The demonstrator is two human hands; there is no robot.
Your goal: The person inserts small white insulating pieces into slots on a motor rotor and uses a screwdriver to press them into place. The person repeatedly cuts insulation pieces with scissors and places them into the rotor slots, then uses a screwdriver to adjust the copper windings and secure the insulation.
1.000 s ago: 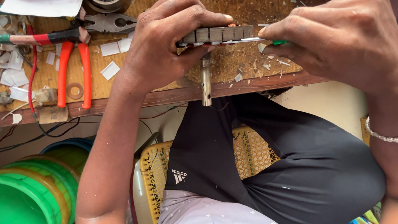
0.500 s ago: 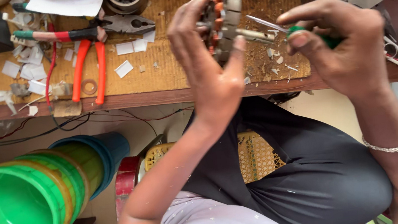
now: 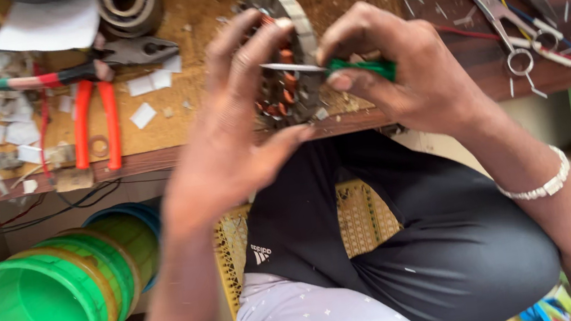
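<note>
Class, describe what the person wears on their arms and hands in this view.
Both forearms are bare, with no sleeves reaching them and no gloves on the left hand or right hand. The right wrist carries a bracelet of pale, silvery-white links. No rings or watch can be made out.

Pretty clearly a small repair workshop, the kind where someone fixes motors and electrical stuff. The worn wooden surface (image 3: pixel 209 130) is cluttered with orange-handled pliers (image 3: pixel 95 118), a second pair with red and green grips (image 3: pixel 71 69), a metal bearing ring (image 3: pixel 128 5), scissors (image 3: pixel 500 18), loose wires (image 3: pixel 539 35) and little scraps of white insulating paper (image 3: pixel 143 115) everywhere. There's also a round motor stator with copper windings (image 3: pixel 284 59) being worked on, cables (image 3: pixel 52 211) dangling under the surface edge, and a stack of green plastic buckets (image 3: pixel 49 305) lying on its side down below.
</note>
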